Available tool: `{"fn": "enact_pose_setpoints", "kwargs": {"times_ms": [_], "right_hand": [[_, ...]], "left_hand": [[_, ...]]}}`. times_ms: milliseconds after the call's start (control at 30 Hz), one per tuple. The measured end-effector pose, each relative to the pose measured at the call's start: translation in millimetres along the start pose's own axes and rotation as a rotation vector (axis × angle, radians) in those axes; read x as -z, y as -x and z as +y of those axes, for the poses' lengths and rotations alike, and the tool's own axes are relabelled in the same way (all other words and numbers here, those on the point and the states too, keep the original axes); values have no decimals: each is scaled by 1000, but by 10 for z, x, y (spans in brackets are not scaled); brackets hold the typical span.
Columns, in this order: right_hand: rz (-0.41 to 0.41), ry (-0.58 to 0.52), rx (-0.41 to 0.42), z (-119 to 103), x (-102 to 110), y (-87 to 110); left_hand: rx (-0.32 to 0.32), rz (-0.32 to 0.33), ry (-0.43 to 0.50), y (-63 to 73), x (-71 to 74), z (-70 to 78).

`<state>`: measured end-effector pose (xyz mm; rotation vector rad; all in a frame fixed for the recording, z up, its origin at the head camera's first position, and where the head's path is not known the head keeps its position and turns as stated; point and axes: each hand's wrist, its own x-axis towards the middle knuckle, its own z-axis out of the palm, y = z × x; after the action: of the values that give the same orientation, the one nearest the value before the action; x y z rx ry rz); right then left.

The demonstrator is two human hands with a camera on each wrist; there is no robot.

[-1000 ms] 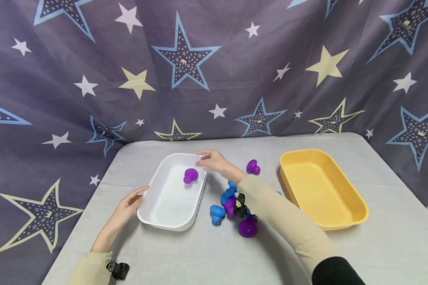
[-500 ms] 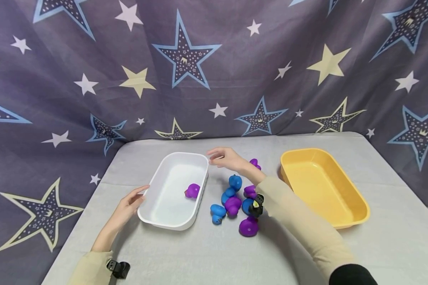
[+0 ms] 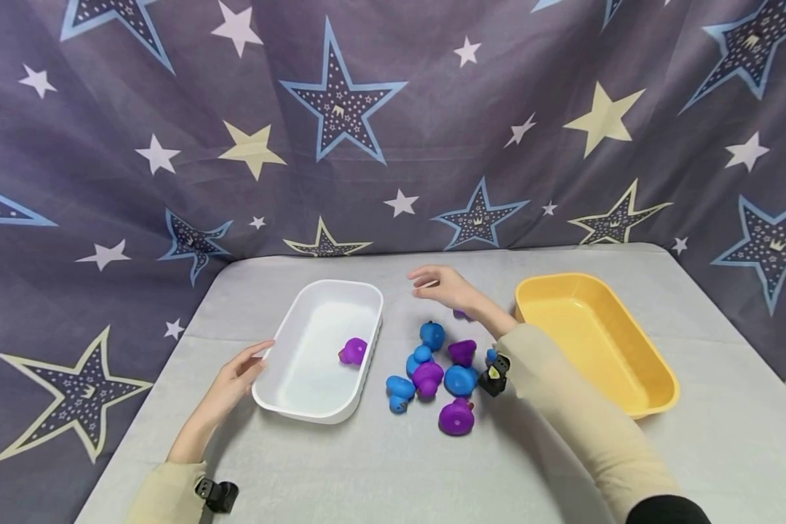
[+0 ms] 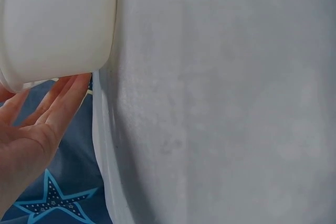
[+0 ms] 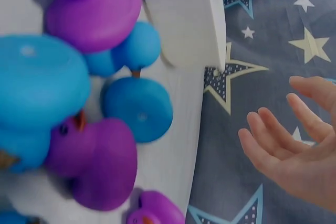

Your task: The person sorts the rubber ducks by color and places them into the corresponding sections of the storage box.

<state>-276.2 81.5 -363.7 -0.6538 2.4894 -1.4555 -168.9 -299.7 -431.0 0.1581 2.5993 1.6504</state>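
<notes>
A purple rubber duck [image 3: 353, 351] lies in the white tray [image 3: 282, 402], against its right wall. My left hand [image 3: 236, 378] touches the tray's left rim with its fingertips. In the left wrist view its fingers [image 4: 65, 100] are fairly straight beside the tray's wall. My right hand [image 3: 447, 289], empty with fingers loosely bent, hovers above the table to the right of the tray. Below it sits a loose group of ducks, among them a blue duck [image 3: 432, 335] and a purple duck [image 3: 428, 379]. Another purple duck [image 3: 461, 315] is partly hidden behind the right wrist.
A yellow tray [image 3: 629, 356] stands on the right side of the table, partly behind the right forearm. More ducks, such as a purple one [image 3: 456, 417], lie toward the front. A star-patterned cloth [image 3: 367, 196] hangs behind the table [image 3: 340, 473].
My right hand has drawn away rightward from the white tray's back corner. The purple duck in the tray has come down nearer the right wall and turned. The left hand stays put.
</notes>
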Motion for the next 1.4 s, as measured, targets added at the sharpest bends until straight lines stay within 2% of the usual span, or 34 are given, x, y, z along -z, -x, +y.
{"fn": "enact_pose_setpoints", "kwargs": {"times_ms": [167,333,500,733,967,1167,1267,1333,1400], "right_hand": [[40,20,9,64,84,47],[62,40,14,150,153,77],[72,54,-20,260,208,99],[91,87,-60,361,263,141],[117,102,-79,449,315,170],[100,105,-133,504,349,170],[78,97,-156,731,376,84],[82,77,-88,1060,403,-29],[67,71,-94,1235,424,-92]], "left_hand": [[-7,5,-23,3,-1,7],[5,-6,0,4,-2,7],[8,-9,20,5,-6,2],[-16,9,-17,6,-8,0],[-12,10,-21,4,-7,10],[-15,8,-18,3,1,0],[-22,6,-17,2,4,-4],[-23,4,-16,1,5,-5],[-20,3,-14,2,4,-3]]}}
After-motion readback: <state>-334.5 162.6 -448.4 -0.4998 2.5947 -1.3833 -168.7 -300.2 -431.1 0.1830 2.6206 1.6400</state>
